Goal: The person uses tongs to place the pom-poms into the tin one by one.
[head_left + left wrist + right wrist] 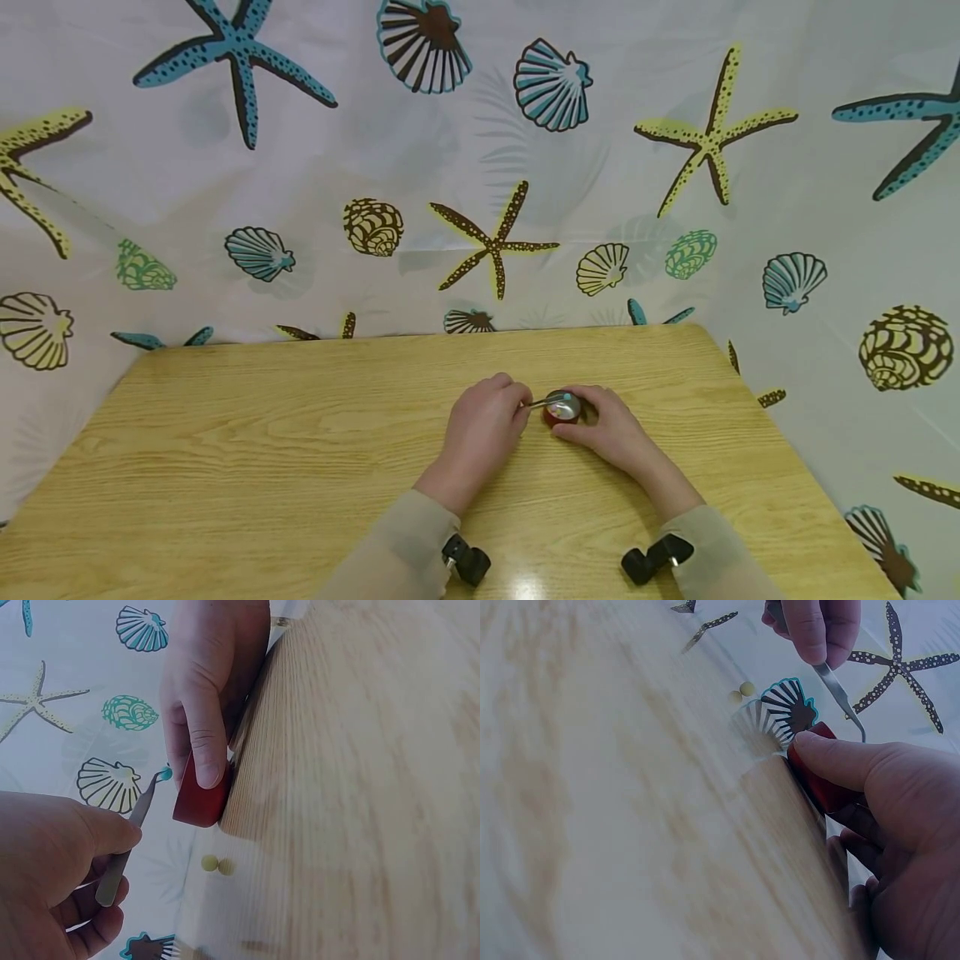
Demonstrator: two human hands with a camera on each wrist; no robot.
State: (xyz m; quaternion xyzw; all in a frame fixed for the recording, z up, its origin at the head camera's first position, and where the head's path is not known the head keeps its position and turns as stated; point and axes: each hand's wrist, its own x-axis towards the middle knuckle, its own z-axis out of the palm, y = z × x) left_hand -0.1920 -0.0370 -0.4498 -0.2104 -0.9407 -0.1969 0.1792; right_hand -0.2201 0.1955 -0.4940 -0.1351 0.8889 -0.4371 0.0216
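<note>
My left hand (486,427) pinches a pair of metal tweezers (126,859) with a bent tip. A small teal bead (164,773) sits at that tip, above a small red cup (199,801). Thumb and fingers of my right hand (617,429) grip the cup from its right side, and it stands on the table. In the head view the cup's inside looks silvery, with small coloured bits in it that are too small to make out. The left wrist view shows a yellow-green bead (209,862) on the table near the cup, with its reflection beside it.
The wood-grain table (262,467) reaches back to a white cloth (315,167) printed with starfish and shells, which also hangs along the sides. Black devices (467,562) are worn at both wrists over beige sleeves (397,550).
</note>
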